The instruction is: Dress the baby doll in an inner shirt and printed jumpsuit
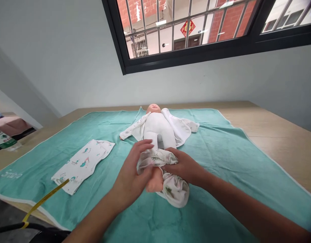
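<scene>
A baby doll (159, 123) with a white cloth body lies on its back, head away from me, feet toward me. Bunched white baby trousers (177, 192) with a faint green print surround one of its lower legs. A bare doll foot (154, 182) sticks out of the cloth. My right hand (184, 167) grips the gathered fabric between thumb and fingers. My left hand (135, 172) curves around the other side, thumb against the cloth near the foot and fingers above it. An open white jacket (182, 130) is spread beneath the doll, its sleeves out to both sides.
A folded white printed garment (84, 163) lies to the left on the teal towel (221, 189). The towel covers much of the wooden table (279, 148). A plastic bottle (4, 140) is at far left. A yellow strap (46, 197) on a dark cable rises at lower left.
</scene>
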Demonstrator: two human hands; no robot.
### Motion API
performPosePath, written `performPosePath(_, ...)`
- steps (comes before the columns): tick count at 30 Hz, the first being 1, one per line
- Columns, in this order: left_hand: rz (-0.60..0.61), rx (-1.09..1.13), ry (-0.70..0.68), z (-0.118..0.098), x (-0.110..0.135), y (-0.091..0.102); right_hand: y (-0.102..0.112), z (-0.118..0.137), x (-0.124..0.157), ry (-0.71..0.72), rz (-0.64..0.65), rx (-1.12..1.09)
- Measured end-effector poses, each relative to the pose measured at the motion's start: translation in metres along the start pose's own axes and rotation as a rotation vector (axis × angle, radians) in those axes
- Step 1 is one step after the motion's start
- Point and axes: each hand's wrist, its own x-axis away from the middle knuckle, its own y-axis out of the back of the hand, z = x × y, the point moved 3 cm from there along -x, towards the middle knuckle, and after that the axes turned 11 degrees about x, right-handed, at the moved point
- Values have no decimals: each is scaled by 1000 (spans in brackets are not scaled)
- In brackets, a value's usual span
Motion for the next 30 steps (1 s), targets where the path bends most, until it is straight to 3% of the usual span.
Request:
performPosePath(4, 311, -55, 131, -8, -9, -26, -3, 5, 6, -31, 1, -44)
performPosePath(7, 396, -138, 84, 4, -17, -40, -1, 3, 9, -61, 4, -67)
performPosePath(11, 380, -228, 84, 14, -22, -45, 4, -1, 11, -112, 75, -212)
performPosePath(17, 409, -166, 59, 3, -24, -40, 11, 2, 13, -125, 220, -439)
performPosePath(22, 323, -351, 7, 15, -25, -35, 10, 7, 22, -89, 332, -381)
performPosePath(26, 281, -545, -38, 30, -26, -36, 0, 0, 32, -62, 229, -173)
performPosePath(30, 286, -635, -84, 34, -26, -38, -8, -13, 38, -141, 94, -106)
